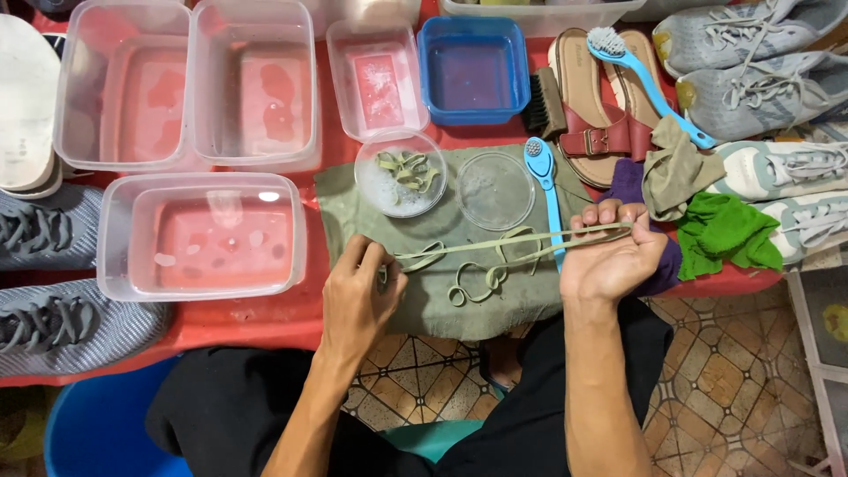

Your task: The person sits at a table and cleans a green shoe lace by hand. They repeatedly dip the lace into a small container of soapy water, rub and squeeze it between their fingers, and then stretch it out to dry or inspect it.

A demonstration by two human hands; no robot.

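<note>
Right hand (611, 256) palm-up, fingers curled shut over one end of a flat olive shoelace (517, 240). Lace runs taut from that grip across to the left hand (358, 296), whose fingertips pinch its other stretch down against the grey-green cloth (442, 291). Slack loops of lace lie on the cloth just below the taut span, between the two grips. Just beyond the span: a blue brush (543, 177) and a round clear lid (495, 190). A round dish (389, 190) above the left grip holds more lace.

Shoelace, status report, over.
Left hand and right hand grip the shoelace, stretched taut over the green cloth. Blue brush lies beneath.
</note>
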